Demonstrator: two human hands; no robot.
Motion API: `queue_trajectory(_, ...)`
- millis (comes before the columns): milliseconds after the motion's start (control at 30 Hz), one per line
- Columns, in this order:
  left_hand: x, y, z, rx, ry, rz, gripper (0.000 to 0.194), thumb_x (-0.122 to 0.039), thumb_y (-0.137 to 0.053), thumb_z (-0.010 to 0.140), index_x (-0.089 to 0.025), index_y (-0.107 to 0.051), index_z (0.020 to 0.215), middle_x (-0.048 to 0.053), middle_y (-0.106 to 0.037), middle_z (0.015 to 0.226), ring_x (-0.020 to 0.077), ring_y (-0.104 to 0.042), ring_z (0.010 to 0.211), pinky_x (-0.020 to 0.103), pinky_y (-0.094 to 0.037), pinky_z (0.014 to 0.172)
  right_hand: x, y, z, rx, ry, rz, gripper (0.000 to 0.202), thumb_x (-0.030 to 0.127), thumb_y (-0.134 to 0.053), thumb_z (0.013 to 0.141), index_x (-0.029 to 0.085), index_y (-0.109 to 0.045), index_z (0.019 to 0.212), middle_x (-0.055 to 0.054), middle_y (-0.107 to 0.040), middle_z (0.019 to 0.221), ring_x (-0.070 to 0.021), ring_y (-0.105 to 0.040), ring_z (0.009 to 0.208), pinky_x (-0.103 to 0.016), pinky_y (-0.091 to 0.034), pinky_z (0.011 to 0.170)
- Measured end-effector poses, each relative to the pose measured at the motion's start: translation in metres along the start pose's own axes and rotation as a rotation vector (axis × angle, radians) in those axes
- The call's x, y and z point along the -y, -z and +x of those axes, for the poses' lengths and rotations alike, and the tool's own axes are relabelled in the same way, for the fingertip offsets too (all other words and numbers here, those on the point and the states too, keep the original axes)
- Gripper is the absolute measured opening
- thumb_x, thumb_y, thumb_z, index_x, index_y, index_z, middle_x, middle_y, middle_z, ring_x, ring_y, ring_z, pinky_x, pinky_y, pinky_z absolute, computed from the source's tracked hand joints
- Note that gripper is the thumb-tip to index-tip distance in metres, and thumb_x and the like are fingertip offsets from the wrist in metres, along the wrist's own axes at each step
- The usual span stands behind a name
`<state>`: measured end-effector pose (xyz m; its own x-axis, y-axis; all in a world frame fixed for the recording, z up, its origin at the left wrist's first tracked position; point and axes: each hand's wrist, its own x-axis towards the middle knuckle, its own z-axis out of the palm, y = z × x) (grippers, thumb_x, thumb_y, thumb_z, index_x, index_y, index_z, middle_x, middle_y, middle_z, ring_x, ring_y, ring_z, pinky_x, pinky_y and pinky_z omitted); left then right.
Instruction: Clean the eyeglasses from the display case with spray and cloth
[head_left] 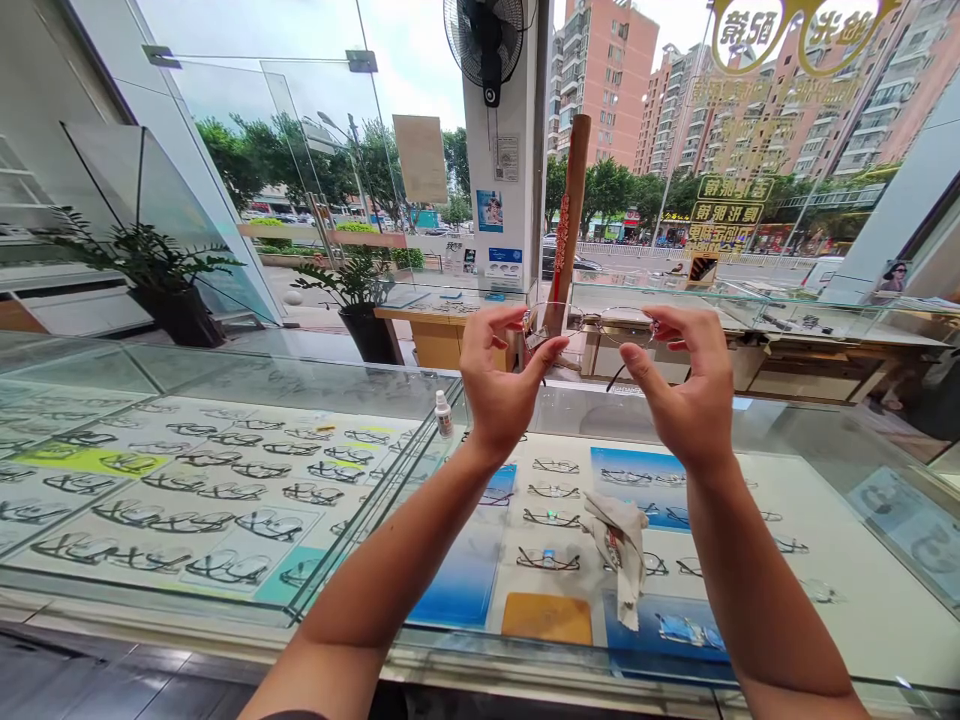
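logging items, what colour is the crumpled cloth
The cloth is mostly beige, best seen in the head view.

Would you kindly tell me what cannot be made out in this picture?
All in the head view:
Held glasses: outer ends partly hidden by the left hand and right hand.
Bottle: label print too small.
Area directly beneath the cloth: covered by it.
Blue sheet: partly behind the left forearm.
Fan: top cut off by the upper edge.

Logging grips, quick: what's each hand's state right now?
Left hand: holding one side of the glasses.
Right hand: holding the other side.
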<state>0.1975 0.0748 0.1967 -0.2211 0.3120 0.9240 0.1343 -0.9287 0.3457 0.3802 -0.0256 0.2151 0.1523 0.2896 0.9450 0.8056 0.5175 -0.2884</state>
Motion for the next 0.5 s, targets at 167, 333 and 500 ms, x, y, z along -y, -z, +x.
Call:
queue_trajectory(167,0.0007,0.0003,-0.0001,0.016,0.011,-0.01,0.048,-0.053,-0.089,0.083,-0.025,-0.069,0.116,0.006,-0.073,0.111,0.0211,-0.07,0.097,0.036,-0.053,0.08,0.0009,0.0003,0.0,-0.008,0.002,0.008,0.032,0.046,-0.073,0.097,0.03,-0.071,0.124,-0.006,-0.068,0.114,-0.0267,-0.066,0.102,-0.049,-0.057,0.094)
queue_trajectory(333,-0.0003,0.0013,0.0007,0.007,-0.024,0.029,0.047,-0.054,-0.088,0.083,-0.025,-0.069,0.115,0.006,-0.072,0.109,0.0213,-0.07,0.096,0.037,-0.053,0.079,-0.0004,0.0003,0.0001,0.002,-0.005,0.018,0.033,0.047,-0.073,0.097,0.03,-0.072,0.125,-0.006,-0.068,0.115,-0.0272,-0.066,0.104,-0.051,-0.057,0.096)
queue_trajectory(500,-0.0013,0.0029,0.0016,-0.027,-0.073,0.073,0.047,-0.055,-0.09,0.081,-0.025,-0.069,0.111,0.006,-0.072,0.107,0.0225,-0.07,0.098,0.039,-0.056,0.085,-0.0041,-0.0013,0.0,0.036,-0.016,0.013,0.034,0.048,-0.071,0.098,0.03,-0.072,0.128,-0.007,-0.069,0.115,-0.028,-0.067,0.106,-0.052,-0.057,0.096)
